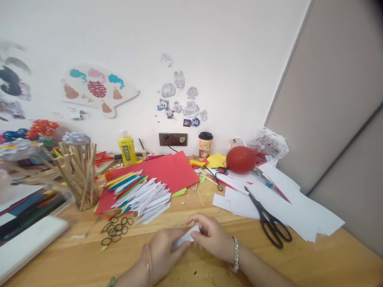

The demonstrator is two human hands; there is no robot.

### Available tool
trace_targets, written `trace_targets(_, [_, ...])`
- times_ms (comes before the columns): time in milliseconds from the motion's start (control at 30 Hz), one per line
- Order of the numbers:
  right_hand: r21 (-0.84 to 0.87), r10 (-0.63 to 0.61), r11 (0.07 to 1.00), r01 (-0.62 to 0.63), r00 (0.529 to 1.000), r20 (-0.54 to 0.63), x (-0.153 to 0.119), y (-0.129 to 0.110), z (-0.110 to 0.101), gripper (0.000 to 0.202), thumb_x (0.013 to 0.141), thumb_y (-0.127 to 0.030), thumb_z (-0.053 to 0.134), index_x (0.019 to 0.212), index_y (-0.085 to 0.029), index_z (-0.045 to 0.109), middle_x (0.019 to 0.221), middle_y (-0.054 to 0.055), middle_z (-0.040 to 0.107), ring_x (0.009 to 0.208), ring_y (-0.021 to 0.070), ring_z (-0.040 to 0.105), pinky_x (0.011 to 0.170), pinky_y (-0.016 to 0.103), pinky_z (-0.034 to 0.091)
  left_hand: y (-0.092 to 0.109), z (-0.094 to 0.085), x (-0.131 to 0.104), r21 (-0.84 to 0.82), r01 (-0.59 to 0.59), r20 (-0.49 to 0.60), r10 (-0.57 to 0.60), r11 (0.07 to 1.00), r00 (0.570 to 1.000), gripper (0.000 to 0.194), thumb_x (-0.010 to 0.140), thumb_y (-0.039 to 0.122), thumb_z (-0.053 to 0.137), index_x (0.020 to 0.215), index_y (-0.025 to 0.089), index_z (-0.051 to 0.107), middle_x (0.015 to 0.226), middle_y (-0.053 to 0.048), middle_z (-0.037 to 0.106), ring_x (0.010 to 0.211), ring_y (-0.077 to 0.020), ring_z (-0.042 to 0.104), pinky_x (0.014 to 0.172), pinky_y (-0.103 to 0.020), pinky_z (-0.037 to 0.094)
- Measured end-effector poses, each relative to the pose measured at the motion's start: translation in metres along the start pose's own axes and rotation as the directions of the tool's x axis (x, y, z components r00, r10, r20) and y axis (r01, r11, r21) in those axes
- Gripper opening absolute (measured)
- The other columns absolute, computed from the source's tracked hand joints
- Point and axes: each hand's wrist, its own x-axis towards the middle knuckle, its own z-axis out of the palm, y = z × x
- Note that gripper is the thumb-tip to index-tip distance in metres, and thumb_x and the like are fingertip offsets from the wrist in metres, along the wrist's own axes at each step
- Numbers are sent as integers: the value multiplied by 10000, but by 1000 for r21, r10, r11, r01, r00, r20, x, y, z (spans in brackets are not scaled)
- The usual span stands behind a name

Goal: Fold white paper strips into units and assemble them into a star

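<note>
Left hand (165, 244) and right hand (211, 234) both pinch one small white paper slip (186, 238), near centre above the grained wooden table (89, 265); two-sided grip probably keeps it steady; farther left, pointed, folded paper strips (152, 197) heaped on smooth red sheets (181, 169), perhaps for gathering; thin black rings (115, 230) lie nearer; right, black scissors (265, 213) overlap loose white sheets (278, 201), seemingly handy.

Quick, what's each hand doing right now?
Left hand: closed, holding a small folded white paper.
Right hand: closed, thumb and finger at the same paper's other end.
</note>
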Motion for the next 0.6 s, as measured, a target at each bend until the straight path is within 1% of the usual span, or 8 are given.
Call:
trace_targets(133, [34,4,999,-2,999,-49,0,2,1,295,744,-254,532,1029,-187,496,529,-94,377,461,78,471,460,186,370,0,1,2,32,9,-11,-9,999,1000,279,797,353,476,677,159,637,580,26,580,532,-102,488,515,-182,330])
trace_targets(233, [50,-32,998,35,998,-58,2,3,-4,300,745,-296,544,1019,-183,495,544,-85,427,479,84,501,482,199,396,-10,2,5,14,48,-6,-47,999,999,330,815,404,458,683,149,622,523,29,568,496,-106,497,481,-182,355])
trace_targets(300, [79,-18,997,21,999,-37,4,4,-4,279,761,-344,529,981,-174,502,560,-62,506,463,88,511,495,217,416,-18,0,8,113,-44,-110,57,993,992,310,811,430,472,783,164,629,619,7,622,574,-128,547,538,-201,405])
trace_targets(333, [96,-1,995,5,999,-41,5,5,-3,269,760,-361,530,950,-173,506,562,-54,529,455,91,517,497,224,422,-21,-2,8,215,-131,-182,172,968,968,297,798,442,496,849,179,626,709,-13,645,648,-148,568,589,-224,425])
trace_targets(367, [115,16,993,-10,998,-54,6,5,-1,261,754,-372,537,921,-173,508,563,-51,541,450,94,524,498,229,427,-23,-3,9,336,-218,-242,307,916,920,292,789,442,518,909,194,616,794,-32,649,719,-167,573,637,-251,435])
trace_targets(467, [191,37,981,-19,995,-92,7,5,4,268,726,-382,581,884,-181,497,598,-42,565,480,107,557,526,246,449,-23,-6,10,619,-362,-276,626,696,730,219,835,339,497,979,201,585,835,-55,625,757,-173,553,665,-288,433])
trace_targets(533, [247,17,969,6,996,-89,6,4,6,293,709,-374,614,897,-185,492,672,-25,591,543,115,585,587,266,470,-20,-6,10,676,-387,-270,699,627,662,179,867,226,446,987,182,570,783,-48,614,696,-146,539,627,-267,431])
trace_targets(600, [271,-16,962,36,997,-76,5,4,5,308,699,-354,639,917,-186,501,738,-10,602,605,120,599,640,278,478,-18,-4,9,674,-392,-288,711,626,641,179,870,183,426,986,172,562,791,-53,610,696,-141,542,615,-257,441])
